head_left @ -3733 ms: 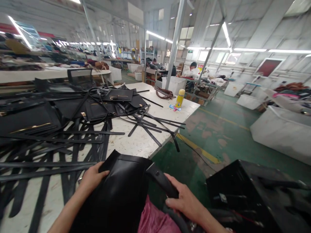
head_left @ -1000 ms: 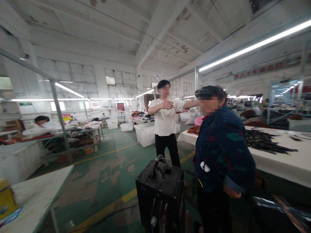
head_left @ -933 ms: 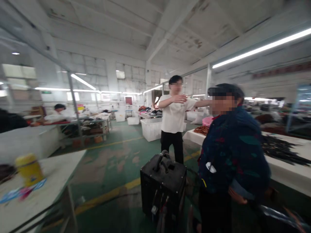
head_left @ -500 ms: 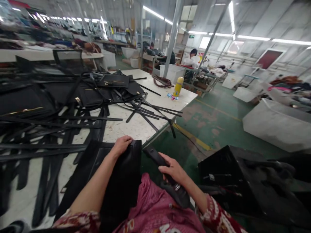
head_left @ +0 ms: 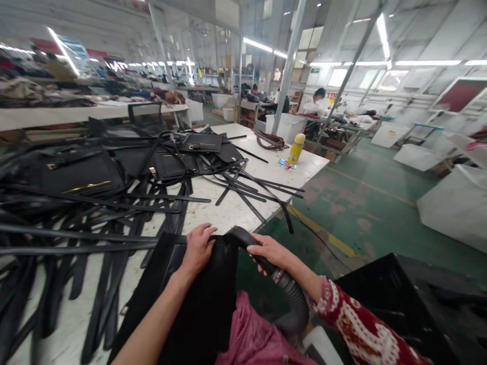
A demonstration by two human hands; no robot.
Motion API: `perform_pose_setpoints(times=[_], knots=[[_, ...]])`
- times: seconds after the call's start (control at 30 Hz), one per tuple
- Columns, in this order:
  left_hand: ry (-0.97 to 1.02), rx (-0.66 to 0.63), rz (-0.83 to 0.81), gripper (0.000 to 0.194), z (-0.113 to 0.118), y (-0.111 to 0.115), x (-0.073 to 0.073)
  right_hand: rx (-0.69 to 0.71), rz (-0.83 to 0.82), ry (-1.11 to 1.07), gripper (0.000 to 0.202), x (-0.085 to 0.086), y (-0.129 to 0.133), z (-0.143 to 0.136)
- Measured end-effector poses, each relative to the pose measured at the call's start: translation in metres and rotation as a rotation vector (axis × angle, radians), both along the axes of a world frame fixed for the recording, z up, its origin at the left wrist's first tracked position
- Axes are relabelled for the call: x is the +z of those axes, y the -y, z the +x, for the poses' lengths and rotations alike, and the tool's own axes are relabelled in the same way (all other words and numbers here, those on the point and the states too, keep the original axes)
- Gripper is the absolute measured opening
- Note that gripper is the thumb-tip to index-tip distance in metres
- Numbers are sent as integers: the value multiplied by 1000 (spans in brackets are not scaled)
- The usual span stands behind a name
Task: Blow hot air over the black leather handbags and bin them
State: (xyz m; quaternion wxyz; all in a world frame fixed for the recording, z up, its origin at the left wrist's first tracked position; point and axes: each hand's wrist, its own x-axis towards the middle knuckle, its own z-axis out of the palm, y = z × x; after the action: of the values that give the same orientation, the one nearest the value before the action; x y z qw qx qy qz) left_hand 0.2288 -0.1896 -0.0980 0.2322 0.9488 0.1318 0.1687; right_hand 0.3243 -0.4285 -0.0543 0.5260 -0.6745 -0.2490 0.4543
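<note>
A black leather bag piece (head_left: 201, 304) hangs over the table's near edge toward my lap. My left hand (head_left: 200, 246) grips its top edge with curled fingers, the fingertips partly hidden. My right hand (head_left: 268, 252) is wrapped round a black vacuum hose handle (head_left: 243, 237), whose mouth rests at the top right corner of the bag piece. From the handle's lower end a grey ribbed hose (head_left: 294, 299) bends down beside my pink apron (head_left: 251, 329).
Black bags (head_left: 79, 170) and many loose straps (head_left: 102, 289) cover the white table (head_left: 213, 210). Farther back are a yellow bottle (head_left: 296, 148) and brown straps (head_left: 272, 141). A black box (head_left: 388, 299) stands at right; white bins (head_left: 452, 208) and a person (head_left: 317, 104) are beyond.
My right hand has brought the hose handle left and up against the bag piece's top corner. My left hand still holds the top edge. The view has turned a little left.
</note>
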Motion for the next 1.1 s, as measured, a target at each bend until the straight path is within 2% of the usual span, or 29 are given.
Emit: perform_pose_setpoints(times=[0.07, 0.1, 0.13, 0.17, 0.27, 0.33, 0.4, 0.47, 0.57, 0.67, 0.8, 0.9, 1.0, 1.1], knots=[[61, 283, 78, 47, -31, -20, 12, -9, 13, 18, 49, -1, 1, -1], [44, 433, 65, 56, -46, -32, 16, -17, 22, 30, 50, -3, 2, -2], [-10, 537, -23, 63, -59, -45, 18, -29, 31, 46, 51, -5, 1, -3], [-63, 599, -179, 67, -70, -56, 18, -42, 37, 64, 51, -7, 0, -5], [-92, 611, -711, 50, -86, -74, 7, -68, 51, 113, 50, -9, -8, -9], [-10, 642, -841, 41, -85, -71, -3, -97, 63, 141, 49, -5, -14, -12], [34, 680, -842, 38, -80, -61, -10, -136, 99, 158, 50, 3, -18, -15], [69, 664, -855, 35, -76, -51, -11, -116, 160, 128, 53, 15, -19, -19], [102, 604, -880, 32, -71, -40, -8, 74, 206, -30, 55, 28, -21, -27], [125, 570, -913, 34, -69, -32, -2, 205, 195, -162, 52, 29, -31, -35], [134, 553, -993, 30, -68, -16, 8, 149, 247, -210, 49, 20, -56, -33], [103, 557, -1016, 30, -67, -5, 18, 70, 326, -190, 51, 19, -63, -23], [81, 619, -998, 34, -69, -3, 26, 24, 363, -175, 50, 22, -51, -16], [58, 617, -901, 32, -71, -5, 29, 28, 349, -180, 53, 28, -27, -21]])
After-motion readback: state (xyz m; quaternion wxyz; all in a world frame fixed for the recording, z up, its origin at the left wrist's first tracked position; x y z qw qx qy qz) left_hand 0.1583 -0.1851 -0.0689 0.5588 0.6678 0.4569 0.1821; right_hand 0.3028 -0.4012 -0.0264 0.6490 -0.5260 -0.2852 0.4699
